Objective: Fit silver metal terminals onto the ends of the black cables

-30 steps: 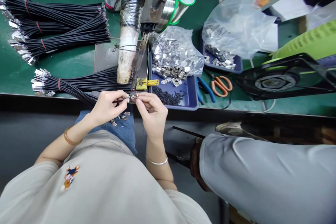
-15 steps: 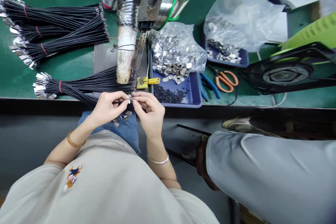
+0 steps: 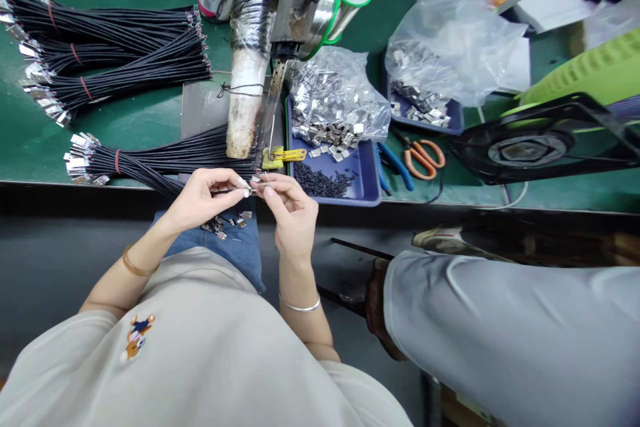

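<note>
My left hand (image 3: 200, 199) pinches the end of a black wire (image 3: 227, 191) just off the front edge of the green bench. My right hand (image 3: 290, 210) faces it, fingertips pinched on a small metal clip (image 3: 256, 180) at that wire end. The two hands nearly touch. Several loose metal clips (image 3: 231, 222) lie on my denim lap below the left hand. A bundle of black wires (image 3: 165, 160) tied with a red band lies on the bench just beyond my left hand, with metal clips at its left end.
A blue tray (image 3: 367, 173) holds a bag of metal clips (image 3: 335, 103) and small black pieces. More wire bundles (image 3: 110, 53) lie at the back left. A soldering fixture (image 3: 250, 47), solder spool (image 3: 343, 3), orange scissors (image 3: 425, 155), a fan (image 3: 530, 147). Another person's grey sleeve (image 3: 500, 327) at right.
Both hands stay together at the bench edge, with only small finger shifts on the wire end and clip. The view wobbles slightly.
</note>
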Demonstrator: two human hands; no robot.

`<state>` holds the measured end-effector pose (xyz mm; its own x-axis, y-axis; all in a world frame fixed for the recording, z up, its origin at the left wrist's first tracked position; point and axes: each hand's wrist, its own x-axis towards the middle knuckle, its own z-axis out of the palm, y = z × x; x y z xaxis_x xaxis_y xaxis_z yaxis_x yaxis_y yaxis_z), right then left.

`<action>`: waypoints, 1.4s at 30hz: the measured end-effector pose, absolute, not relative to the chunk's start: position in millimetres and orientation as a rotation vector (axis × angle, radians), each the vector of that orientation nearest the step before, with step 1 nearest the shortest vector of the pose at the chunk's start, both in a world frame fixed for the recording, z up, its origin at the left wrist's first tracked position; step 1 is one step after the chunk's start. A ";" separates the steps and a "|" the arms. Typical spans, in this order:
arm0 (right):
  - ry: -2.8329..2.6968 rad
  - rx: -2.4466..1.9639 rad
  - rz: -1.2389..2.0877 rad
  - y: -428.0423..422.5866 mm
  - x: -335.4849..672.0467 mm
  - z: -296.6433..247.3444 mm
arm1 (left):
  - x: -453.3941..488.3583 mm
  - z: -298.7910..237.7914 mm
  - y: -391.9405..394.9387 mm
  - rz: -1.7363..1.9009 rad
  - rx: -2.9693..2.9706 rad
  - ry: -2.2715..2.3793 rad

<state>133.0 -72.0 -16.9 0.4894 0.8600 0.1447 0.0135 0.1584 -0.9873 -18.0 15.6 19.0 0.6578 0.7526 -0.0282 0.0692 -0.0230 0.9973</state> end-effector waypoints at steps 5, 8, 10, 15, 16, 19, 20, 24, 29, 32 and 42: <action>-0.978 -1.337 0.676 -74.7 128.2 -10.1 | -15.1 14.1 10.7 0.685 1.500 0.738; -0.982 -1.354 0.662 -74.1 125.3 -9.8 | -15.8 13.8 11.1 0.668 1.500 0.732; -0.981 -1.353 0.658 -73.4 124.3 -10.7 | -16.1 14.1 11.4 0.658 1.512 0.732; -1.024 -1.403 0.598 -73.2 120.1 -13.8 | -14.6 12.5 9.4 0.662 1.547 0.728; -1.047 -1.426 0.552 -73.4 118.6 -14.5 | -14.0 11.6 8.5 0.670 1.554 0.738; -1.178 -1.506 0.284 -74.9 115.1 -15.5 | -12.0 9.2 6.1 0.711 1.573 0.804; -1.223 -1.519 0.178 -75.7 115.0 -15.3 | -11.6 9.1 5.7 0.721 1.573 0.816; -1.185 -1.487 0.032 -79.8 120.1 -11.3 | -11.6 12.4 7.0 0.707 1.548 0.795; -1.190 -1.428 0.175 -83.2 124.1 -8.2 | -10.8 12.8 9.2 0.700 1.522 0.809; -1.275 -1.431 0.065 -81.8 122.6 -7.8 | -7.3 9.4 7.7 0.715 1.458 0.821; -1.201 -1.372 0.103 -80.0 120.9 -7.4 | -3.2 13.8 7.2 0.767 1.370 0.824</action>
